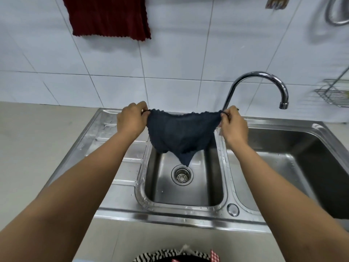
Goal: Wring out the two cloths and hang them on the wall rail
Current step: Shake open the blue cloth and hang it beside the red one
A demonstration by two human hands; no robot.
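Observation:
A dark blue cloth (179, 135) hangs spread out above the small sink basin (207, 190). My left hand (130, 120) pinches its left top corner and my right hand (234, 125) pinches its right top corner. The cloth sags in the middle, and its lowest point dangles just above the drain (182, 175). A dark red cloth (107, 16) hangs flat against the white tiled wall at the upper left; its top runs out of the frame, so the rail itself is hidden.
A curved chrome tap (264, 76) arches over the sink behind my right hand. A larger basin (302, 152) lies to the right, a ridged draining board (120, 152) to the left. A wire rack (334, 93) hangs on the right wall.

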